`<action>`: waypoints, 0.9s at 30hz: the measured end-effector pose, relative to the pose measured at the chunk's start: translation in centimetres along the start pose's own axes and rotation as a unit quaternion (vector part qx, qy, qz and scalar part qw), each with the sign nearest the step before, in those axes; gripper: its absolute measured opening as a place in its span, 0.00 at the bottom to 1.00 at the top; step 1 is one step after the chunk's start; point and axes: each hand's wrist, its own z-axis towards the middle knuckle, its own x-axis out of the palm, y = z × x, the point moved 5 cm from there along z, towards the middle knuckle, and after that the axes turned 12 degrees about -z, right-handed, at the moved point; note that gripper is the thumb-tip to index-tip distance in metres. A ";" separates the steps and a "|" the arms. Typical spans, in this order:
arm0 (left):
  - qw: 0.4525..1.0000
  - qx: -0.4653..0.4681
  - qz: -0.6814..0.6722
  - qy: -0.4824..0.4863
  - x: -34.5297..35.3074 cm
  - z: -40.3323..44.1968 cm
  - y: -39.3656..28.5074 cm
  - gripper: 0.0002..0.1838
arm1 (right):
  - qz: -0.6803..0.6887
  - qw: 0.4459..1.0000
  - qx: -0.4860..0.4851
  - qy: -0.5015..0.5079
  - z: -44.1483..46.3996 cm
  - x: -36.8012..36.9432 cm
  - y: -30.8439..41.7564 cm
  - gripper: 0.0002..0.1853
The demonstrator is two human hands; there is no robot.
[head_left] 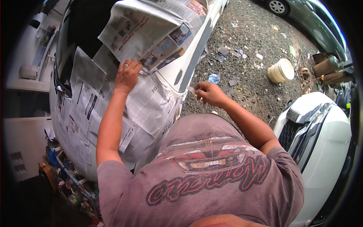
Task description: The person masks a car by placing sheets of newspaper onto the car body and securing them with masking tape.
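Newspaper sheets cover the front of a white car (175,72). My left hand (127,76), with a ring on one finger, is closed at the lower edge of the upper newspaper sheet (130,32); its fingertips are partly hidden. Below that hand, another newspaper sheet (145,102) lies over the bodywork. My right hand (211,94) is beside the car's edge, thumb and fingers pinched on a short pale strip of tape (191,89). Dark grey patches (185,79) mark the white panel near this strip.
A white bucket (280,70) stands on the gravel (242,34) among scattered litter. At the right is a white car front part (325,128) with a dark grille. A grey car (317,19) is parked beyond. Cluttered items (73,189) lie at the lower left.
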 end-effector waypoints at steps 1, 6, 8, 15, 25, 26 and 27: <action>1.000 -0.002 -0.001 0.001 -0.2 -0.2 -0.2 0.06 | 0.000 1.000 0.001 0.002 0.0 0.2 -0.1 0.13; 0.992 -0.110 -0.039 0.047 -1.6 0.4 -1.4 0.14 | 0.005 1.000 -0.004 -0.012 -0.2 0.2 0.1 0.13; 0.989 -0.135 -0.012 0.061 -0.1 0.1 -1.6 0.18 | 0.008 1.000 -0.008 -0.005 -0.1 0.4 0.3 0.13; 0.983 -0.175 -0.054 0.030 -1.4 -0.4 -3.3 0.21 | 0.121 0.988 -0.079 0.061 0.5 1.6 2.3 0.11; 0.331 -0.468 -0.818 0.055 2.8 -5.0 -12.3 0.17 | 0.151 0.967 -0.131 0.161 -2.2 2.7 6.5 0.13; 0.357 -0.478 -0.801 0.056 2.8 -5.2 -12.5 0.15 | 0.139 0.967 -0.128 0.171 -2.5 2.6 7.0 0.14; 0.382 -0.487 -0.783 0.059 2.8 -5.6 -12.7 0.14 | 0.137 0.967 -0.127 0.174 -2.6 2.6 7.0 0.14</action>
